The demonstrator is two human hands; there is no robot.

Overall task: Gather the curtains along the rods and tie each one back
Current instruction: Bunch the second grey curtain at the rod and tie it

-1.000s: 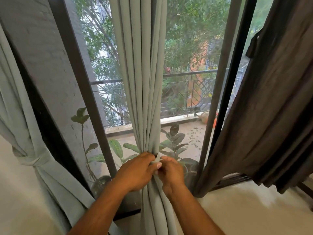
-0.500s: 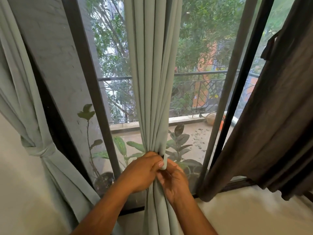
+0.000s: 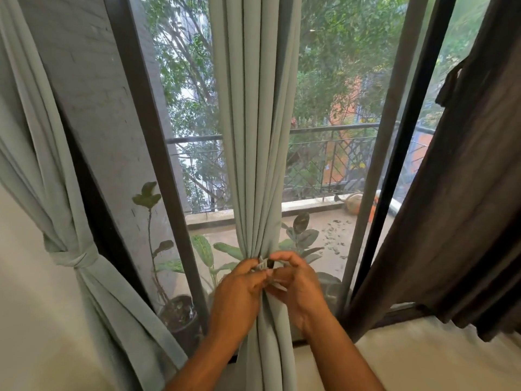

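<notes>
Right hand (image 3: 296, 283) shifted off pleats; both hands pinch tie strip (image 3: 263, 263) around middle curtain (image 3: 256, 136); loose pinch risks unbunching.

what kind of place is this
Probably a room in a home, at a tall dark-framed glass window facing a balcony with a metal railing, potted leafy plants and hanging pale green fabric curtains.

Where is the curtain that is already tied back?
In the head view, the tied curtain hangs at the far left, against the white wall, left of the middle curtain that both hands grip.
</notes>
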